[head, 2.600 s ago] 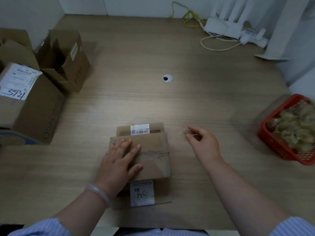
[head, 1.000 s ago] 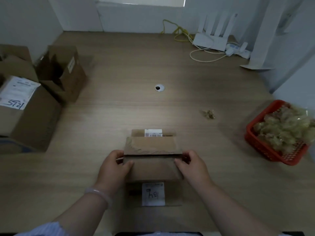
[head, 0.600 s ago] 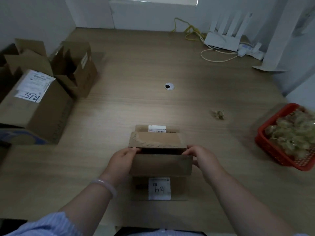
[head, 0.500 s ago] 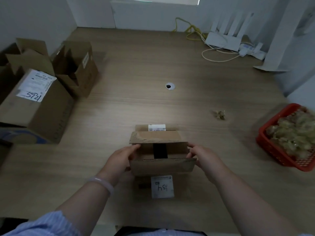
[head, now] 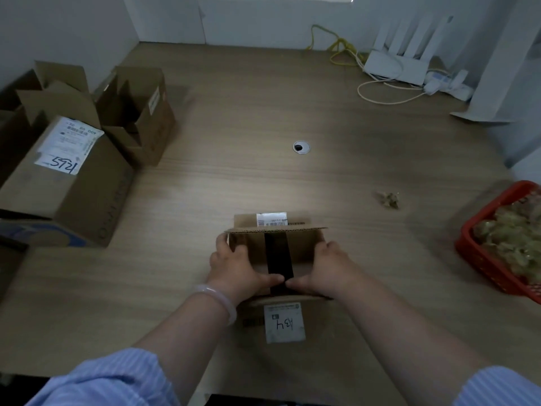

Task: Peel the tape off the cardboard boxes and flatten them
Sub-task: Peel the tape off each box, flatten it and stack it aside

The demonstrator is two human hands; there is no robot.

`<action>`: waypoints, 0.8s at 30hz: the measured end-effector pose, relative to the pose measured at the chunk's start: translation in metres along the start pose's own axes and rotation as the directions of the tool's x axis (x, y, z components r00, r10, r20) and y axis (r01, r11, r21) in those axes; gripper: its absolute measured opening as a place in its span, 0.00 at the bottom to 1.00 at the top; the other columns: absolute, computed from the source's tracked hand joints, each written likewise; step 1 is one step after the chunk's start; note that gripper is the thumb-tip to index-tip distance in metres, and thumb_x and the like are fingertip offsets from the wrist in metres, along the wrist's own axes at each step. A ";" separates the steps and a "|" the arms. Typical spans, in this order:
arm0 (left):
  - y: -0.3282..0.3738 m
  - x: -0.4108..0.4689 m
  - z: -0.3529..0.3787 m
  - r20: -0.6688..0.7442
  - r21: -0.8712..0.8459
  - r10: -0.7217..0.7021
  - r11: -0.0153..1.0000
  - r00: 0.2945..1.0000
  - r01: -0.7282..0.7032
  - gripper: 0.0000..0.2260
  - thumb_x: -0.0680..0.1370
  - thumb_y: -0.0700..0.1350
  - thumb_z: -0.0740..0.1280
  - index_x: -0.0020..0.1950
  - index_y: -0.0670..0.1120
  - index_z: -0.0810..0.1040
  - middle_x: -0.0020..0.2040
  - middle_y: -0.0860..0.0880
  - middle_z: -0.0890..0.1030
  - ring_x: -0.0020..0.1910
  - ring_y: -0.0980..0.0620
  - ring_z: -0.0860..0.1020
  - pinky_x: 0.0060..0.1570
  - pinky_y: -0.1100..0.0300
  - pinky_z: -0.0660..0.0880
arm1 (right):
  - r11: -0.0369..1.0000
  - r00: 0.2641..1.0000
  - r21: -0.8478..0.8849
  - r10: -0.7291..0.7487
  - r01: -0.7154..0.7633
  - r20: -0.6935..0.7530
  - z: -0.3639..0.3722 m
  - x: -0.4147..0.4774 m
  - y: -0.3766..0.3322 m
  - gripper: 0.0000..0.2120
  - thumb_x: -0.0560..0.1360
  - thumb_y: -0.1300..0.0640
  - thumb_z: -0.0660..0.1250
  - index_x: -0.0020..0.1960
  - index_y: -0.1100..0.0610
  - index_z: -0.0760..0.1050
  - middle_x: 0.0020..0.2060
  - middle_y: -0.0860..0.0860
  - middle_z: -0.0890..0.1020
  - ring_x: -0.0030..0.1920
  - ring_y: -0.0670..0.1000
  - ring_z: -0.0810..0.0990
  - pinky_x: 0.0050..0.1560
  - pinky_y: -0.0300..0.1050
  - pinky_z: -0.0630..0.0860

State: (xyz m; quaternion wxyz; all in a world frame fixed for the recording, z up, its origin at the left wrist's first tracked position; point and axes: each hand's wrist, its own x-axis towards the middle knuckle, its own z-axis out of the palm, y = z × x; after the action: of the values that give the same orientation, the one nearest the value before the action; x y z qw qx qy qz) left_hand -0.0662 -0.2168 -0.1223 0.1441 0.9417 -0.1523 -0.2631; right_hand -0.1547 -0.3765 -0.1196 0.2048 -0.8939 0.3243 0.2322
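Flanking small box [head: 306, 247]: boxes [head: 67, 186] (left, open), basket [head: 475, 257] right.

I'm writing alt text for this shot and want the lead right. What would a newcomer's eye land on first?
First, the small cardboard box at near centre, gripped on either side by the left hand and right hand, open on a dark strip inside. Then the red basket at the right edge, heaped with crumpled tape, and the bigger boxes at the left.
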 end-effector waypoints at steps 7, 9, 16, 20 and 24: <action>-0.015 -0.002 0.016 0.048 -0.130 0.050 0.991 0.998 -0.044 0.50 0.63 0.61 0.73 0.77 0.50 0.49 0.75 0.51 0.45 0.72 0.42 0.61 0.69 0.53 0.64 | 0.991 0.996 0.133 -0.006 0.017 -0.088 0.016 -0.008 -0.001 0.47 0.64 0.39 0.68 0.74 0.57 0.52 0.66 0.55 0.63 0.66 0.58 0.65 0.65 0.49 0.67; -0.023 -0.002 0.010 0.083 -0.302 0.090 0.951 0.992 -0.061 0.52 0.66 0.54 0.73 0.77 0.57 0.37 0.77 0.52 0.46 0.74 0.45 0.56 0.71 0.51 0.61 | 0.953 0.996 0.302 -0.004 0.030 -0.086 0.009 -0.010 0.005 0.50 0.65 0.41 0.68 0.77 0.50 0.44 0.68 0.53 0.64 0.68 0.56 0.65 0.67 0.48 0.65; -0.030 -0.017 -0.042 0.077 -0.827 0.141 0.561 0.987 -0.016 0.32 0.77 0.30 0.56 0.73 0.59 0.60 0.55 0.49 0.77 0.49 0.50 0.77 0.39 0.62 0.78 | 0.566 0.989 0.816 0.012 0.114 -0.147 -0.023 -0.023 0.023 0.27 0.77 0.63 0.58 0.73 0.47 0.58 0.61 0.49 0.73 0.53 0.47 0.74 0.46 0.39 0.72; -0.034 -0.022 -0.061 -0.004 -0.814 0.134 0.575 0.991 -0.081 0.25 0.75 0.28 0.55 0.63 0.51 0.73 0.52 0.44 0.79 0.47 0.49 0.78 0.36 0.65 0.76 | 0.455 0.967 0.869 0.059 0.195 -0.248 -0.040 -0.023 0.032 0.24 0.73 0.65 0.57 0.66 0.47 0.68 0.55 0.53 0.78 0.53 0.52 0.75 0.47 0.44 0.71; -0.040 -0.027 -0.072 -0.073 -0.817 0.226 0.545 0.971 -0.188 0.19 0.75 0.28 0.59 0.56 0.48 0.78 0.46 0.48 0.83 0.45 0.56 0.81 0.40 0.68 0.77 | 0.310 0.957 0.925 0.112 0.221 -0.266 -0.044 -0.020 0.036 0.28 0.67 0.71 0.59 0.63 0.50 0.69 0.48 0.54 0.78 0.48 0.53 0.76 0.38 0.43 0.71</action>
State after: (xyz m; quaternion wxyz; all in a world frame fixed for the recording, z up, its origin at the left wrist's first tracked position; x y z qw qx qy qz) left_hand -0.0408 -0.1568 -0.0649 0.5895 0.7377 -0.1261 -0.3039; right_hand -0.1804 -0.4153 -0.0810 0.6491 -0.6362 0.3932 -0.1390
